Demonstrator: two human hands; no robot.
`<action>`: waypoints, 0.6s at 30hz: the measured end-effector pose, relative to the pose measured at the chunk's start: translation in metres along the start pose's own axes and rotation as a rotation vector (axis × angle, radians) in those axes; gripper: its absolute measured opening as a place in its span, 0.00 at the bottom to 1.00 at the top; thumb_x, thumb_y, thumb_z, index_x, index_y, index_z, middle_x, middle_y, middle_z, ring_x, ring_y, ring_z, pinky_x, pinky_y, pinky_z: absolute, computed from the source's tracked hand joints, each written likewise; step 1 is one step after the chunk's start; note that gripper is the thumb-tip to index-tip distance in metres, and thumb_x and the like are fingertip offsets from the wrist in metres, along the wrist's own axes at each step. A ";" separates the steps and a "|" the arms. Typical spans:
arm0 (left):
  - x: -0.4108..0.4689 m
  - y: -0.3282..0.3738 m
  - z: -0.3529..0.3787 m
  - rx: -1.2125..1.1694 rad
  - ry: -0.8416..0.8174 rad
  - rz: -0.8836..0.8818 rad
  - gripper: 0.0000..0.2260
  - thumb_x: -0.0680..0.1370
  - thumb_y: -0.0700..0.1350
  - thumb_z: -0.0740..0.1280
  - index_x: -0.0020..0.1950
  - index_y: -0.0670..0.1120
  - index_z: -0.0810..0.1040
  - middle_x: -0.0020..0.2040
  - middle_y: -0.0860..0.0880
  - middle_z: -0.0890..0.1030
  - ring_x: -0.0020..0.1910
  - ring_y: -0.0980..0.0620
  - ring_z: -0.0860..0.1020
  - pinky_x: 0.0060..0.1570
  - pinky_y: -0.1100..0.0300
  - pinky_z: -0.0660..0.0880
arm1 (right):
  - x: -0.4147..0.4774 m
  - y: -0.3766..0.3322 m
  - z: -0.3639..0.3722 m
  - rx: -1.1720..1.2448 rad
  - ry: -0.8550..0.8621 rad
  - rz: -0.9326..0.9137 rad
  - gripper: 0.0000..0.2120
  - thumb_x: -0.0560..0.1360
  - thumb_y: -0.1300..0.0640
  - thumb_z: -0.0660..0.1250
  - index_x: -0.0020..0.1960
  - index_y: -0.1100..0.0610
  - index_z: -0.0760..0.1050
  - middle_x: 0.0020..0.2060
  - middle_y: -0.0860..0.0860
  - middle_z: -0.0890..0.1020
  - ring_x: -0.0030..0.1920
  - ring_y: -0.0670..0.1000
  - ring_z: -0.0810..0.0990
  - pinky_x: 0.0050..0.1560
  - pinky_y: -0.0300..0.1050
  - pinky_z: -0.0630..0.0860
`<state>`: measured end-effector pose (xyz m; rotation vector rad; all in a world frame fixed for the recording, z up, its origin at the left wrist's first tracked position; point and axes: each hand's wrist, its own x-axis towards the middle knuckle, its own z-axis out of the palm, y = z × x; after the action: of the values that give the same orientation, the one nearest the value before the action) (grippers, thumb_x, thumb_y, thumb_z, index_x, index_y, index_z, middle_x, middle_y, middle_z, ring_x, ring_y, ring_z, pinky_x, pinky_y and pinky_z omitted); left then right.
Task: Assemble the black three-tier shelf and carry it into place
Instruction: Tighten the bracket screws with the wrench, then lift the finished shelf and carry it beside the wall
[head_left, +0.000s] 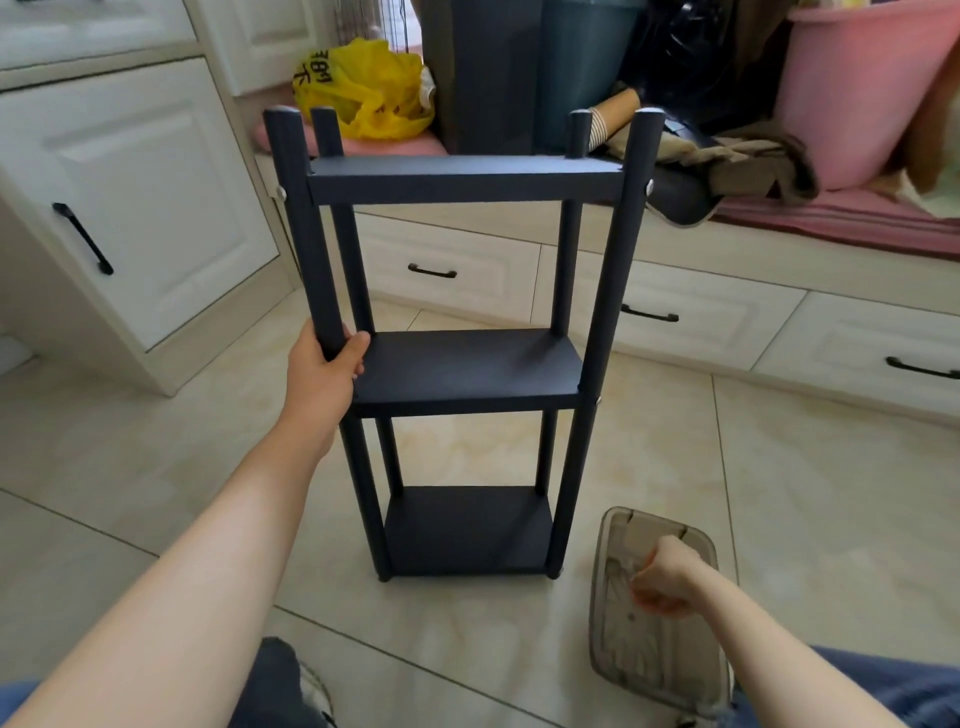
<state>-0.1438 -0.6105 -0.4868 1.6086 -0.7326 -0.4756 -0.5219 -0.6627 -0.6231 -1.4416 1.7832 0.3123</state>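
Left grip (324, 364) is clasping a post of the black three-tier shelf (467, 371); right grip (662, 579) is curling fist-like over a translucent grey plastic box (623, 660), hold unclear.

Bare beige tile floor (831, 493) lies open to the right of the black three-tier shelf (467, 371), as far as the white drawer bench (717, 312) behind it. On the left I have free floor up to the tall white cabinet (145, 197), which closes that side. My left grip (327, 364) wraps the near left post at the middle tier, taking up that corner. The gaps between tiers stand open from the front. A smoky clear plastic container (613, 665) lies on the floor near the shelf's near right foot; my right grip (665, 582), curled into a fist, overlaps it in my view. A yellow plastic bag (363, 88) and cloth crowd the bench top.
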 end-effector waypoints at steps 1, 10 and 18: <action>0.001 -0.001 0.000 0.008 -0.002 0.001 0.08 0.82 0.46 0.68 0.45 0.54 0.72 0.36 0.53 0.76 0.31 0.62 0.75 0.39 0.62 0.73 | 0.003 0.003 0.004 -0.008 0.023 0.014 0.04 0.74 0.65 0.70 0.44 0.66 0.81 0.27 0.55 0.83 0.26 0.51 0.82 0.29 0.41 0.79; 0.001 -0.002 0.000 0.029 0.002 0.021 0.08 0.82 0.46 0.67 0.45 0.54 0.71 0.36 0.52 0.75 0.34 0.58 0.75 0.39 0.61 0.73 | 0.021 0.010 0.016 -0.008 0.137 -0.035 0.17 0.81 0.52 0.61 0.38 0.59 0.78 0.31 0.51 0.84 0.34 0.52 0.82 0.33 0.39 0.74; -0.001 0.004 0.007 0.083 0.033 0.041 0.04 0.83 0.43 0.65 0.51 0.47 0.71 0.40 0.47 0.76 0.36 0.54 0.75 0.39 0.61 0.71 | -0.010 -0.059 -0.022 0.508 0.481 -0.327 0.12 0.82 0.57 0.59 0.53 0.59 0.81 0.43 0.52 0.84 0.46 0.54 0.80 0.46 0.47 0.74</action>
<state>-0.1496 -0.6154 -0.4847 1.6719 -0.7675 -0.3932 -0.4780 -0.6884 -0.5848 -1.4647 1.7661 -0.6628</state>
